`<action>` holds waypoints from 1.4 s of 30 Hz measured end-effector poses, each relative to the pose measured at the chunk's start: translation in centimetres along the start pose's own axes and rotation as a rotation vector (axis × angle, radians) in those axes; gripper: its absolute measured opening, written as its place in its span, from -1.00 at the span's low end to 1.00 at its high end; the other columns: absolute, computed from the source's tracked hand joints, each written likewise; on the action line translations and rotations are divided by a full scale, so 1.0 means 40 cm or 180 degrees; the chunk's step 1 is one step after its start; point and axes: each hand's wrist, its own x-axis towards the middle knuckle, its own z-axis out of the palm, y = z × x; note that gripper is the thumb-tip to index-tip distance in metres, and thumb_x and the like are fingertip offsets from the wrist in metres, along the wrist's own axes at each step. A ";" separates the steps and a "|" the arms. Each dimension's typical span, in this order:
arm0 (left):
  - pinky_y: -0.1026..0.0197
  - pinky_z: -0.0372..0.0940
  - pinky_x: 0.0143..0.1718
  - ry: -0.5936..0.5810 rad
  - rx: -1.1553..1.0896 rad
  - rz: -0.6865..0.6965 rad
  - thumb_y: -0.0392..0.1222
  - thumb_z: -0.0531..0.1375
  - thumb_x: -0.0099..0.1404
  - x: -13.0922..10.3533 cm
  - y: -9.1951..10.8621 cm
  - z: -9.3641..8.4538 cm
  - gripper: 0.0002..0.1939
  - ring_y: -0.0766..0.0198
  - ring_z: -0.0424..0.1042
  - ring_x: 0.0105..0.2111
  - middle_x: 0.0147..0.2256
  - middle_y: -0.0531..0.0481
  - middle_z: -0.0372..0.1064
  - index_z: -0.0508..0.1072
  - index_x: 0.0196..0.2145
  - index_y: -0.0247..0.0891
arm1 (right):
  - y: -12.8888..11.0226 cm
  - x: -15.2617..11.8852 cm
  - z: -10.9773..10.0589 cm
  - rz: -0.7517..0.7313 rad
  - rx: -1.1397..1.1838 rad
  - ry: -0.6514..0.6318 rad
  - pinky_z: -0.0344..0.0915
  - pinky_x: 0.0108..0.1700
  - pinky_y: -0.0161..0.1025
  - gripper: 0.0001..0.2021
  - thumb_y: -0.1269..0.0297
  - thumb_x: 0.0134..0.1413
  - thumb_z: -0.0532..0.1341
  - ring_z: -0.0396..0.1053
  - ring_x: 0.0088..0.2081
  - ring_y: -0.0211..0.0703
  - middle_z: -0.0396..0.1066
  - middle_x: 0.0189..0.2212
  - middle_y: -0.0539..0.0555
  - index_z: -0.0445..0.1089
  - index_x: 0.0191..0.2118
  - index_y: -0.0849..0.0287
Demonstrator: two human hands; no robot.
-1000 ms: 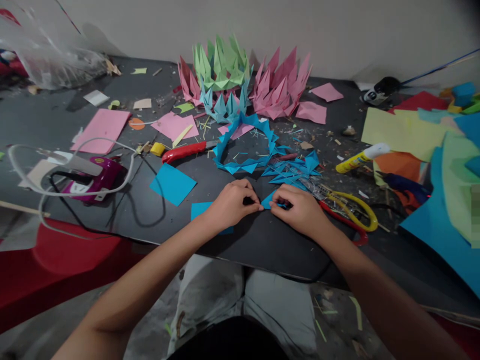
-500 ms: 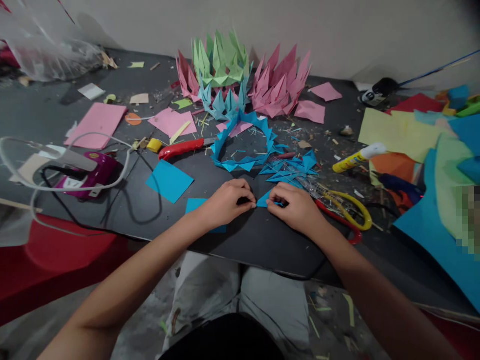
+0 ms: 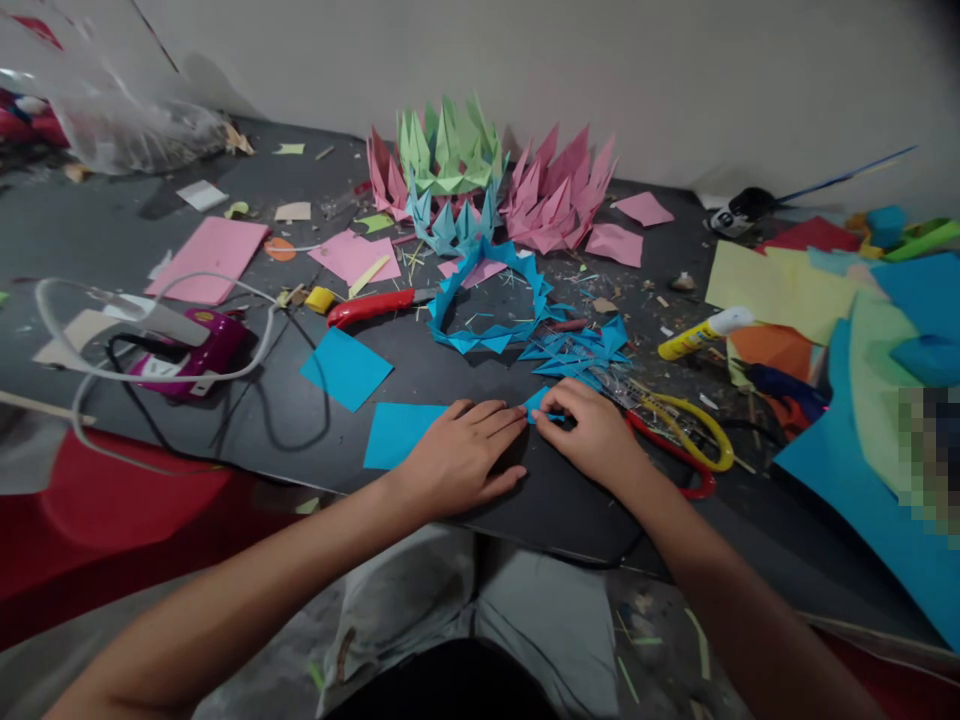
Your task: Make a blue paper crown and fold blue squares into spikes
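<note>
My right hand (image 3: 589, 428) pinches a small folded piece of blue paper (image 3: 537, 402) against the dark table. Lying flat beside it, my left hand (image 3: 474, 455) has its fingers stretched out and their tips at the paper's left edge. Part of a blue paper sheet (image 3: 396, 434) shows from under my left hand and wrist. Another blue sheet (image 3: 346, 369) lies farther left. Beyond my hands is a ring of folded blue paper (image 3: 489, 343), with loose folded blue pieces (image 3: 577, 345) to its right.
Folded paper crowns, green (image 3: 448, 150) and pink (image 3: 559, 195), stand near the wall. Scissors (image 3: 694, 440) lie right of my right hand, a glue stick (image 3: 705, 333) beyond them. A red-handled cutter (image 3: 379, 305) lies left of the ring. A purple corded device (image 3: 196, 355) sits at left.
My left hand has gone from a pinch at the folded paper to lying flat with fingers extended. My right hand keeps its pinch. The view has shifted slightly.
</note>
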 end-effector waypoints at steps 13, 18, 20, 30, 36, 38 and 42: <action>0.06 0.06 0.01 -0.0031 0.0115 -0.0145 0.10 0.02 0.26 -0.003 0.012 0.007 -0.41 0.08 0.16 0.07 0.06 -0.17 0.22 0.17 0.12 -0.34 | 0.025 -0.027 -0.023 0.0186 0.0185 -0.0074 0.20 -0.25 -0.21 -0.86 0.20 -0.05 0.23 0.29 -0.31 -0.12 0.29 -0.43 0.02 0.27 -0.46 0.12; 0.04 0.06 0.01 -0.0006 0.0049 -0.0179 0.09 0.03 0.25 -0.004 0.012 0.009 -0.40 0.07 0.15 0.07 0.06 -0.14 0.23 0.16 0.13 -0.33 | 0.024 -0.028 -0.030 0.0246 0.0312 -0.0097 0.21 -0.25 -0.20 -0.82 0.17 0.02 0.17 0.29 -0.32 -0.13 0.27 -0.44 0.02 0.27 -0.49 0.12; 0.04 0.04 0.02 -0.0003 0.0020 -0.0186 0.09 0.03 0.25 -0.005 0.012 0.011 -0.41 0.07 0.14 0.08 0.07 -0.13 0.22 0.16 0.13 -0.32 | 0.023 -0.028 -0.026 0.0252 0.0256 -0.0114 0.20 -0.25 -0.20 -0.80 0.17 0.06 0.13 0.28 -0.33 -0.13 0.27 -0.45 0.02 0.26 -0.50 0.12; 0.05 0.00 0.03 0.0027 -0.0060 -0.0236 0.09 0.03 0.25 -0.005 0.011 0.013 -0.42 0.10 0.12 0.08 0.08 -0.08 0.20 0.16 0.12 -0.29 | 0.028 -0.033 -0.009 0.0305 -0.0185 0.0015 0.18 -0.26 -0.14 -0.74 0.12 0.06 0.14 0.26 -0.35 -0.07 0.23 -0.50 0.04 0.21 -0.56 0.12; 0.03 0.05 -0.05 -0.0010 0.0137 -0.0240 0.18 0.03 0.21 0.011 0.025 0.010 -0.39 0.05 0.18 0.00 0.01 -0.12 0.26 0.20 0.09 -0.28 | 0.024 -0.035 -0.024 0.0409 0.0155 0.0001 0.21 -0.25 -0.19 -0.81 0.17 0.05 0.14 0.29 -0.33 -0.12 0.27 -0.44 0.03 0.27 -0.49 0.13; 0.03 0.05 -0.07 -0.0061 0.0238 -0.0215 0.20 0.02 0.21 0.015 0.028 0.009 -0.36 0.05 0.18 -0.01 -0.02 -0.13 0.27 0.19 0.10 -0.28 | 0.027 -0.036 -0.024 0.0390 0.0162 -0.0017 0.21 -0.23 -0.19 -0.81 0.17 0.08 0.11 0.29 -0.32 -0.12 0.28 -0.44 0.04 0.28 -0.47 0.13; 0.04 0.06 -0.09 -0.0136 0.0412 -0.0208 0.20 -0.01 0.22 0.020 0.033 0.003 -0.36 0.07 0.18 -0.03 -0.05 -0.13 0.27 0.15 0.13 -0.27 | 0.028 -0.040 -0.010 0.0147 -0.0354 0.0026 0.18 -0.22 -0.14 -0.76 0.18 0.15 0.04 0.26 -0.32 -0.07 0.27 -0.45 0.08 0.26 -0.47 0.16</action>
